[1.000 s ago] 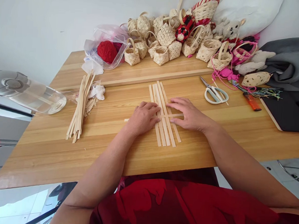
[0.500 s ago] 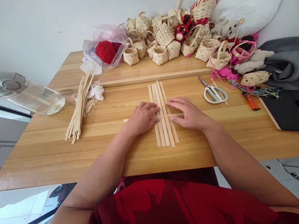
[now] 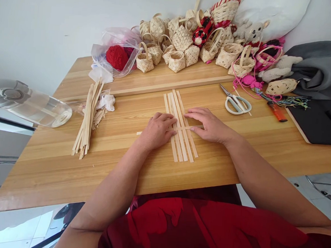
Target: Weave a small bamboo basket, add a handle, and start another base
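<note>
Several pale wooden strips (image 3: 182, 145) lie side by side on the table, running away from me. One narrow cross strip (image 3: 188, 127) passes over and under them, and its left end shows beyond my left hand. My left hand (image 3: 158, 130) rests on the left side of the strips, fingertips pressed down on them and thumb apart from the fingers. On the right, my right hand (image 3: 211, 126) has its fingers stretched out along the outer strip. Its thumb touches the cross strip and is spread from the index finger. Neither hand lifts anything.
Scissors (image 3: 237, 103) and an orange lighter (image 3: 277, 111) lie to the right. A bundle of loose strips (image 3: 87, 119) and a clear bottle (image 3: 40, 105) lie left. Small woven baskets (image 3: 176, 61), red yarn (image 3: 117, 58) and crocheted toys crowd the back. A black folder (image 3: 316, 125) sits far right.
My right thumb has shifted slightly to the right along the cross strip. My left hand and the lengthwise strips look the same.
</note>
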Demonstrator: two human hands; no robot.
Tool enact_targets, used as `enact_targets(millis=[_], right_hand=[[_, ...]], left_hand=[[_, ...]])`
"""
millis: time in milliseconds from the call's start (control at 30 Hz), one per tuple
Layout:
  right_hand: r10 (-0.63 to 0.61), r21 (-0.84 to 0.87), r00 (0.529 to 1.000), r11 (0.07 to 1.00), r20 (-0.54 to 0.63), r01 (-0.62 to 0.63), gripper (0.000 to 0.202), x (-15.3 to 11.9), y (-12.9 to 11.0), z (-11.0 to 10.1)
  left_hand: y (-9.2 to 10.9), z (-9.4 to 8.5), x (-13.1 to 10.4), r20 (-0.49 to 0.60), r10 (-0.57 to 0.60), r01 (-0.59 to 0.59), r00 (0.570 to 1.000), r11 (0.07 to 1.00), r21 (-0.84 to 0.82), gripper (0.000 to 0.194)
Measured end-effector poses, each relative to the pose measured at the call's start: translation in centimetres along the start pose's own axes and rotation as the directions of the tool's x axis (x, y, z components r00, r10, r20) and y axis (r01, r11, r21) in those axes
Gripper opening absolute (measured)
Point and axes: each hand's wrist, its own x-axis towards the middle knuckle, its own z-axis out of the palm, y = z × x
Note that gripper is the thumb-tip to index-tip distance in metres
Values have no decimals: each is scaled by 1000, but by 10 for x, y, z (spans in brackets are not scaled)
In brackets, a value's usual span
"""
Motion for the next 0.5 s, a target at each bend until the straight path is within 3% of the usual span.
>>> enact_targets(millis=[500], right_hand=[[2, 48, 1000, 999, -4, -2, 48, 0, 1, -2]], left_hand=[[-2, 2, 0, -21, 30, -30, 999, 999, -16, 39]])
